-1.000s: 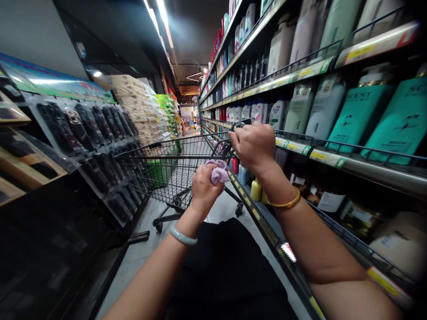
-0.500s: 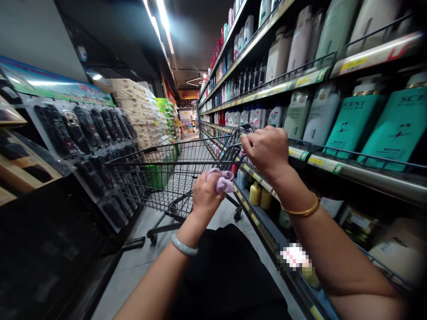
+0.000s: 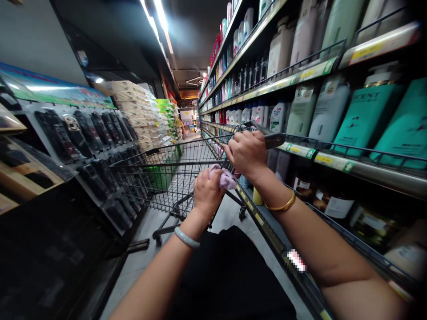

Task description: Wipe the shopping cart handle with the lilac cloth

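Note:
A black wire shopping cart (image 3: 163, 178) stands in the aisle, turned at an angle. My left hand (image 3: 207, 191), with a pale bangle on the wrist, is closed around a crumpled lilac cloth (image 3: 227, 179) near the cart's rear. Up and to the right, my right hand (image 3: 247, 153), with a gold bangle, is wrapped round the cart's handle (image 3: 274, 140). The handle's end sticks out beyond this hand, close to the shelf edge. The palm side of my right hand is hidden.
Tall shelves of bottles line the right side, with teal pump bottles (image 3: 367, 113) close by. On the left are a rack of packaged black goods (image 3: 90, 133), stacked pale packages (image 3: 133, 111) and a green bin (image 3: 157, 178). Grey floor runs between.
My right hand has moved left and slightly down, and the handle's end now shows to its right. The cart has turned slightly. My left hand still holds the cloth.

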